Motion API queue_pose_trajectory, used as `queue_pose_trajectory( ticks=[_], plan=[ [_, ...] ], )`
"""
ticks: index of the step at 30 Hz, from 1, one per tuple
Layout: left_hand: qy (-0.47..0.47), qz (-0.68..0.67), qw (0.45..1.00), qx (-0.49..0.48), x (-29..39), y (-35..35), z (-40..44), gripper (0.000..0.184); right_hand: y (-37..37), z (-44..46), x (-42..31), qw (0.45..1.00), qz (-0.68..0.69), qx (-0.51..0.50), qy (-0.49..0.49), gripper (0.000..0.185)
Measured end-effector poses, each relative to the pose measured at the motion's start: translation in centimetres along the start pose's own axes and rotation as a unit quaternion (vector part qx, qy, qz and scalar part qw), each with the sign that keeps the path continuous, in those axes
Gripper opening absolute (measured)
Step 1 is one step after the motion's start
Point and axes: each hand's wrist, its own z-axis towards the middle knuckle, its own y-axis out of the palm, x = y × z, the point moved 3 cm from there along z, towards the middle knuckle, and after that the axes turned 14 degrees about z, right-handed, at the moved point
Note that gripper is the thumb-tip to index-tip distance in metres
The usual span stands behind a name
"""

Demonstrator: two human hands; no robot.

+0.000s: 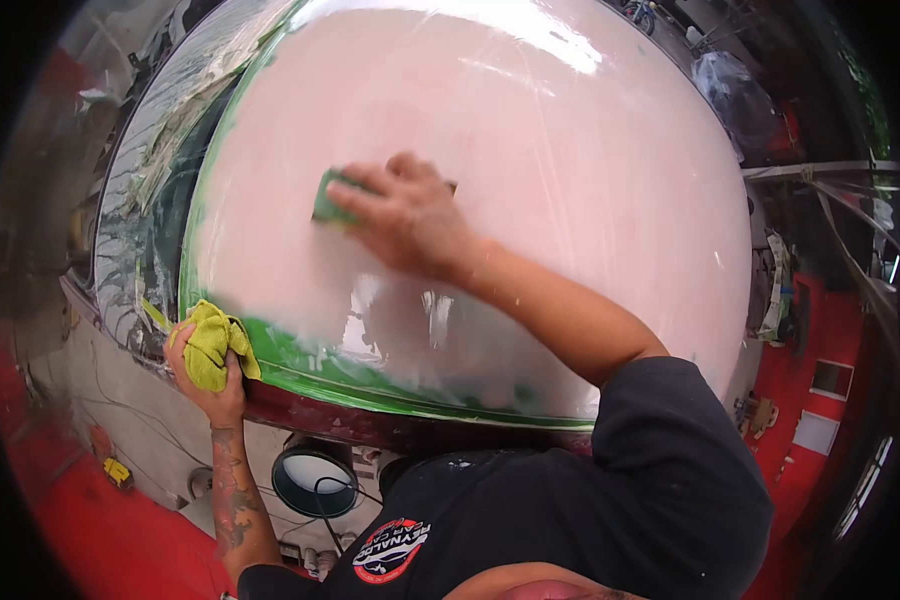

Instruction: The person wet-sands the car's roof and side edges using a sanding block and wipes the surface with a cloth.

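Note:
My right hand is closed around a green sanding block, pressed flat on a car's roof-like panel; the hand is slightly blurred. A dark edge, apparently sandpaper, shows beneath the block. The panel is pale pinkish-white, wet and glossy, with green paint along its near and left edges. At the near left corner my left hand grips a crumpled yellow-green cloth and rests against the panel's edge. Its fingers are partly hidden by the cloth.
Left of the panel is glass with streaked, wrinkled covering. Below the near edge stands a dark bucket with whitish contents and a black hose or cord. A small yellow object lies on the floor. Plastic-wrapped items stand at the far right.

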Motion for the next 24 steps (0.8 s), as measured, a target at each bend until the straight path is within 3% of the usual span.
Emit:
queue_pose_trajectory(
  ticks=[2,5,7,8,11,15,20,22,24],
  plan=[
    [0.01,-0.012,1.0,0.004,-0.2,0.2,0.0,0.054,1.6,-2.9,-4.7,0.997,0.014,-0.055,-0.054,0.036],
    [-0.007,-0.044,0.999,0.004,-0.5,0.2,-0.4,0.053,1.8,0.8,-1.6,0.997,-0.022,-0.041,-0.068,0.033],
    [-0.043,-0.063,0.997,0.004,-1.9,-0.1,-1.8,0.053,0.9,5.5,3.8,0.997,-0.067,-0.039,0.028,0.03],
    [-0.034,-0.066,0.997,0.003,-2.2,0.6,-0.9,0.054,-2.0,8.0,9.5,0.984,-0.12,-0.021,0.129,0.029],
    [-0.02,-0.034,0.999,-0.003,-1.9,0.5,-0.9,0.055,-9.8,4.5,18.9,0.929,-0.18,0.02,0.322,0.035],
    [-0.053,-0.057,0.997,-0.011,-2.6,0.3,-1.0,0.054,-26.9,-16.9,29.4,0.79,-0.309,0.147,0.508,0.041],
    [-0.035,-0.048,0.998,-0.033,-1.8,0.1,-0.8,0.053,-39.9,-50.5,22.0,0.469,-0.314,0.248,0.787,0.052],
    [-0.069,-0.046,0.996,-0.018,-2.0,-0.1,-1.3,0.055,-40.9,-56.9,20.1,0.366,-0.307,0.305,0.824,0.052],
    [-0.065,-0.032,0.997,-0.022,-1.6,-0.1,-1.1,0.056,-40.1,-51.2,22.7,0.381,-0.308,0.288,0.823,0.052]
  ],
)
